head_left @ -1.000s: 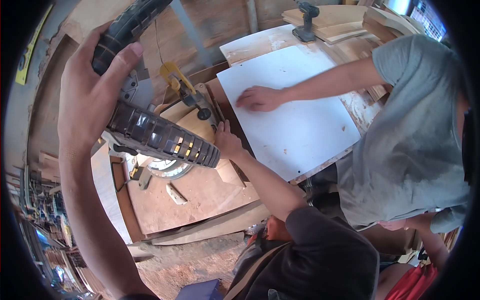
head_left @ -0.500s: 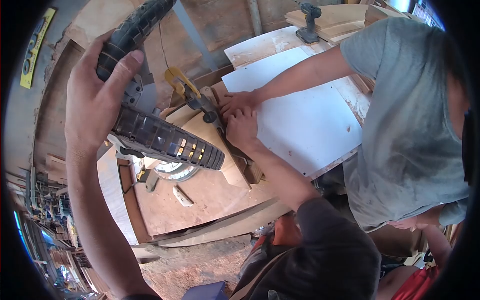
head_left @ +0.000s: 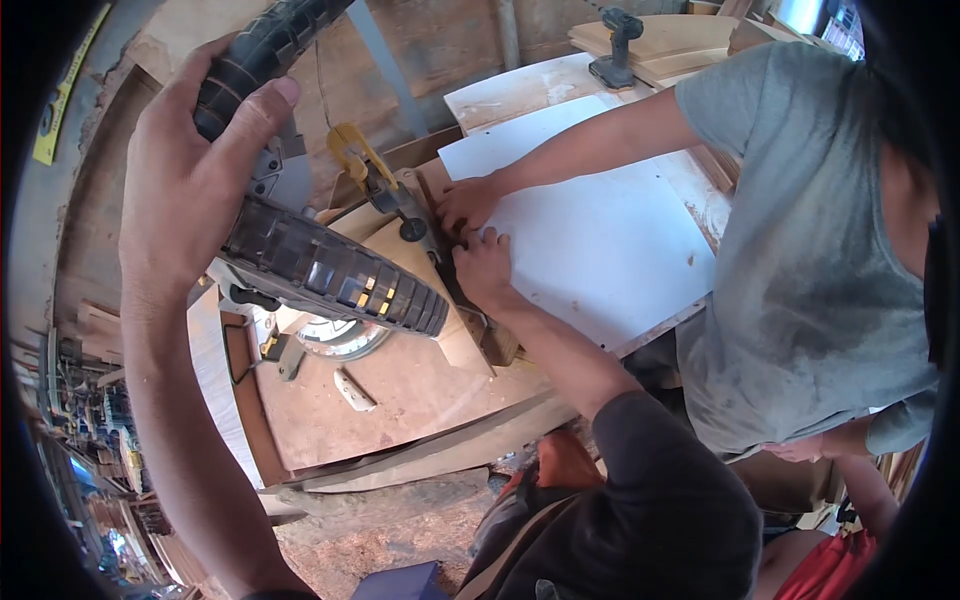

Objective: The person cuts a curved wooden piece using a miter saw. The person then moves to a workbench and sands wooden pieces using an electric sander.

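My left hand [head_left: 190, 170] is closed around the black handle [head_left: 262, 65] of a miter saw, whose dark ribbed housing [head_left: 335, 265] slants across the view. My right hand [head_left: 487, 268] lies at the fence side by the left edge of a white panel [head_left: 600, 245], its fingers curled down over something hidden. A co-worker's hand [head_left: 468, 205] is just beyond it, very close to my fingertips. A light wooden board [head_left: 462, 345] stands beside the saw's yellow-handled clamp [head_left: 362, 165]. The blade is hidden.
The co-worker in a grey shirt [head_left: 790, 250] leans in from the right. A cordless drill [head_left: 617, 48] stands near stacked boards [head_left: 670, 40]. On the saw table [head_left: 430, 400] lies a small wood offcut [head_left: 352, 390]. Another person's red clothing [head_left: 825, 570] shows at lower right.
The co-worker's hand has moved from the white panel's surface to its left edge, beside my right hand. My right hand has shifted slightly right and up. My left hand keeps its hold.
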A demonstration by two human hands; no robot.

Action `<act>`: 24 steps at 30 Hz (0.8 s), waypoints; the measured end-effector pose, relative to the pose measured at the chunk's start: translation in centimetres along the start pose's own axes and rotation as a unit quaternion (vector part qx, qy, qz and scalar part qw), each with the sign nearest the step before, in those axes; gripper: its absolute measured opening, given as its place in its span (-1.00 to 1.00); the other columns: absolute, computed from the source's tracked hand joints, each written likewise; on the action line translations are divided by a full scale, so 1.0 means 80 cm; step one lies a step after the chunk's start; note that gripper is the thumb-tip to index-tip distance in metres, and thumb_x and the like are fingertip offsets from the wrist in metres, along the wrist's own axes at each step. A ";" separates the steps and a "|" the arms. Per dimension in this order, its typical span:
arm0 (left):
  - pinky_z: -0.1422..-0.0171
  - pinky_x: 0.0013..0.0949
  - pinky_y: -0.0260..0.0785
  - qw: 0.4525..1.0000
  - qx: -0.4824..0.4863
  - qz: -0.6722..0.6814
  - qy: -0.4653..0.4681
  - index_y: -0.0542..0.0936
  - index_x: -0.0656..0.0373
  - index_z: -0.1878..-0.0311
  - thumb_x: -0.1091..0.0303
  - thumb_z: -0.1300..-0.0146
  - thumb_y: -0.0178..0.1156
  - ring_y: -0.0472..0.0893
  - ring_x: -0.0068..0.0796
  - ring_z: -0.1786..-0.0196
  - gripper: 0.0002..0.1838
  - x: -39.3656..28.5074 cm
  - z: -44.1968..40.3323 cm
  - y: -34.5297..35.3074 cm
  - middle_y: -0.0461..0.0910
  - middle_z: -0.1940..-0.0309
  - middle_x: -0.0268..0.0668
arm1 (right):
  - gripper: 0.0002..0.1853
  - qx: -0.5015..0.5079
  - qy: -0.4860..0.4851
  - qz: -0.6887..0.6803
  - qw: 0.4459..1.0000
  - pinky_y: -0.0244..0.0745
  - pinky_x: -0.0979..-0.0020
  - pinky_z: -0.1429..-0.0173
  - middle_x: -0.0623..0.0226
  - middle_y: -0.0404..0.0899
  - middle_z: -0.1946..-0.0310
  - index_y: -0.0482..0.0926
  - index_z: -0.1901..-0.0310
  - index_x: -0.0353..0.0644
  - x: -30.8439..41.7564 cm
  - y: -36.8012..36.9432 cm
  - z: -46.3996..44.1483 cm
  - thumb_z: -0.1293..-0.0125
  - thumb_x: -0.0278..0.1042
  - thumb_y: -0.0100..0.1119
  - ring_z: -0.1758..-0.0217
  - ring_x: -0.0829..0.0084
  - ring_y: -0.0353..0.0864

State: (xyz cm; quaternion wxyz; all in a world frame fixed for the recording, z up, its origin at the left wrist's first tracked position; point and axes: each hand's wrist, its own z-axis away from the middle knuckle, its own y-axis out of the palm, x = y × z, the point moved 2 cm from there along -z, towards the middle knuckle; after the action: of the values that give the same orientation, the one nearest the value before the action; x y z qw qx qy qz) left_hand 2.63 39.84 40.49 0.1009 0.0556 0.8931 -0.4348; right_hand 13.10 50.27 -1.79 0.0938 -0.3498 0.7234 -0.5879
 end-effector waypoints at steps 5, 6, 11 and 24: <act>0.04 -0.29 0.60 1.000 0.010 -0.004 0.001 0.63 0.31 -0.34 -0.13 -0.35 0.34 0.77 -0.39 0.24 -0.27 0.002 0.001 -0.001 0.77 0.30 -0.17 | -0.74 -0.035 0.005 0.018 0.999 0.34 -0.02 -0.16 0.18 0.67 -0.07 0.84 0.25 -0.08 0.000 0.005 0.001 -0.39 -0.25 0.15 -0.10 0.11 0.53; 0.04 -0.29 0.61 1.000 0.009 -0.004 0.005 0.63 0.31 -0.35 -0.14 -0.34 0.33 0.78 -0.38 0.24 -0.26 0.002 0.000 -0.001 0.77 0.30 -0.16 | -0.73 -0.037 0.008 0.018 0.999 0.34 -0.02 -0.17 0.18 0.67 -0.07 0.84 0.25 -0.08 0.000 0.007 0.001 -0.40 -0.25 0.14 -0.10 0.11 0.53; 0.01 -0.28 0.62 1.000 0.012 -0.002 -0.002 0.63 0.32 -0.35 -0.15 -0.34 0.33 0.79 -0.37 0.20 -0.25 0.002 0.001 -0.001 0.78 0.29 -0.15 | -0.73 -0.038 0.016 0.021 0.999 0.33 -0.03 -0.17 0.19 0.67 -0.06 0.84 0.20 -0.09 0.002 0.003 -0.003 -0.41 -0.25 0.13 -0.09 0.11 0.53; -0.07 -0.30 0.59 1.000 0.011 -0.013 -0.017 0.62 0.31 -0.36 -0.13 -0.36 0.35 0.78 -0.38 0.13 -0.27 -0.006 0.002 -0.003 0.79 0.22 -0.15 | -0.24 0.043 0.034 -0.176 0.983 0.36 -0.05 -0.19 -0.03 0.50 -0.13 0.52 -0.32 -0.22 0.073 -0.033 0.054 -0.16 0.08 0.44 -0.20 -0.02 0.48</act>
State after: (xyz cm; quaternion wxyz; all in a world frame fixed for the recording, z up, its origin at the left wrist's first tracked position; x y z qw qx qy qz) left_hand 3.11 39.57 40.65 0.1098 0.0381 0.8870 -0.4468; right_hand 12.21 43.08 0.97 -0.0208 -0.4473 0.6276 -0.6369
